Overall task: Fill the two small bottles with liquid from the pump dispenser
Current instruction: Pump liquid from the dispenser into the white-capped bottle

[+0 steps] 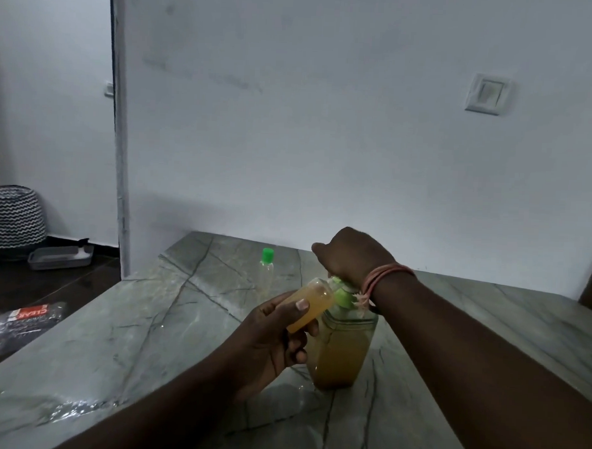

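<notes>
Your left hand (pixel 270 337) pinches a small bottle (pixel 310 305) of yellow liquid, tipped against the pump dispenser (pixel 342 347) mid-table (pixel 184 321). Your right hand (pixel 349 256) curls over its pump. The green-capped bottle (pixel 266 273) stands near the far edge.

A clear plastic packet (pixel 24 320) on the dark floor, left of the tabletop (pixel 170 324), bears a red label reading "CLEAR", seen upside down. Its smaller print is too blurred to read.
</notes>
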Demonstrator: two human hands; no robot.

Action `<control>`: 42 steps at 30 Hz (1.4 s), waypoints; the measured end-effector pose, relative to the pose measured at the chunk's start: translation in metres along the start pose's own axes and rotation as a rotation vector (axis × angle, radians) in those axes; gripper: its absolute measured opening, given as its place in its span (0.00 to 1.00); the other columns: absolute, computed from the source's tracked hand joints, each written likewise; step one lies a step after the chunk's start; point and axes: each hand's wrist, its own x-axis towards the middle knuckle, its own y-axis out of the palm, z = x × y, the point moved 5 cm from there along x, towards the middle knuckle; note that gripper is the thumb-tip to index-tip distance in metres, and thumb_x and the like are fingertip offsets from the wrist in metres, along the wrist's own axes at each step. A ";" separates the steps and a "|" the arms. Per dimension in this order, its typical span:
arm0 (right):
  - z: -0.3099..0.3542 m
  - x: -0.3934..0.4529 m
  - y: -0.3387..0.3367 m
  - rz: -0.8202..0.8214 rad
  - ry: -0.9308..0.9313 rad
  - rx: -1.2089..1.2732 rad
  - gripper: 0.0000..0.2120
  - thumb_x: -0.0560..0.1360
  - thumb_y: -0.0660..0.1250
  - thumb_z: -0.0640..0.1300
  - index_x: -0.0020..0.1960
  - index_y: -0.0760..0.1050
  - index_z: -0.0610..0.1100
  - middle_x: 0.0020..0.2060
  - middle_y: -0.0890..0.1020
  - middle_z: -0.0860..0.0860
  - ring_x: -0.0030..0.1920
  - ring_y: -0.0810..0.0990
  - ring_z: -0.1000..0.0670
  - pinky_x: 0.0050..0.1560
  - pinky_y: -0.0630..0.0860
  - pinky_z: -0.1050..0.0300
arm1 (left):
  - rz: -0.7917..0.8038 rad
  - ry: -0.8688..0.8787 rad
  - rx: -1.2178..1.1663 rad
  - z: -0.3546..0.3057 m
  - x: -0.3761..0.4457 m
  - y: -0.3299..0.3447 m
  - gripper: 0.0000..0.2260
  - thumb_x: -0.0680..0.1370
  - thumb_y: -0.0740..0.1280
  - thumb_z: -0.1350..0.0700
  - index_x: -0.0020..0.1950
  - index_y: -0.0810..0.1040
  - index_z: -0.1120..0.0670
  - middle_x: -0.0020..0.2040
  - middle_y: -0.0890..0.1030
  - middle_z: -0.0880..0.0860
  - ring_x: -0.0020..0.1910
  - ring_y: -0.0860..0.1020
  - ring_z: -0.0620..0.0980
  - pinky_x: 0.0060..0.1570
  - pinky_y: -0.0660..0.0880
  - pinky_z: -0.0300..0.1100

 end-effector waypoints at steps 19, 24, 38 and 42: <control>0.002 0.005 -0.003 -0.073 -0.058 -0.025 0.18 0.71 0.60 0.57 0.35 0.78 0.44 0.34 0.83 0.48 0.35 0.80 0.47 0.41 0.77 0.54 | 0.025 -0.006 -0.016 0.002 0.002 -0.003 0.17 0.75 0.73 0.49 0.62 0.83 0.53 0.43 0.80 0.57 0.32 0.74 0.45 0.33 0.77 0.39; -0.005 0.007 0.007 0.036 -0.004 0.031 0.16 0.71 0.62 0.54 0.38 0.80 0.43 0.37 0.84 0.48 0.37 0.80 0.47 0.37 0.73 0.57 | 0.013 0.000 -0.004 0.003 0.002 -0.003 0.19 0.74 0.73 0.48 0.63 0.82 0.54 0.43 0.80 0.56 0.32 0.74 0.45 0.33 0.77 0.39; 0.000 0.002 0.000 -0.085 -0.029 -0.017 0.20 0.70 0.59 0.59 0.36 0.79 0.44 0.36 0.84 0.48 0.37 0.80 0.46 0.42 0.76 0.54 | -0.005 -0.003 -0.004 0.002 0.002 -0.002 0.20 0.75 0.73 0.49 0.64 0.81 0.56 0.43 0.79 0.57 0.32 0.73 0.46 0.32 0.77 0.39; 0.004 0.001 -0.003 -0.026 -0.042 -0.059 0.18 0.71 0.59 0.57 0.37 0.78 0.44 0.38 0.84 0.48 0.39 0.81 0.46 0.46 0.78 0.52 | -0.019 -0.003 -0.008 0.001 -0.001 0.001 0.20 0.76 0.72 0.51 0.66 0.78 0.57 0.43 0.79 0.58 0.32 0.73 0.47 0.32 0.77 0.40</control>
